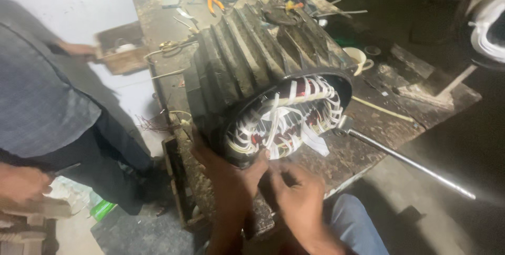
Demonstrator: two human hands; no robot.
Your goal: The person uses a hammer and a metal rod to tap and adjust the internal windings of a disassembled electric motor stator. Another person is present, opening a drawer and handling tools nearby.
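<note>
A large dark finned motor housing (247, 55) lies on a dirty workbench (368, 123), its open end facing me. Inside are copper windings wrapped with white tape and sleeving (286, 121). My left hand (229, 173) presses against the lower rim of the housing, its fingertips at the windings. My right hand (300, 197) is just below the opening, fingers pinched near a white strip; whether it grips the strip I cannot tell.
A long metal bar (405, 160) lies over the bench's right edge. Orange-handled pliers (214, 4), a cup (359, 57) and scattered tools sit behind the motor. Another person in a grey shirt (42, 86) stands left, hand at a wooden box (123, 50).
</note>
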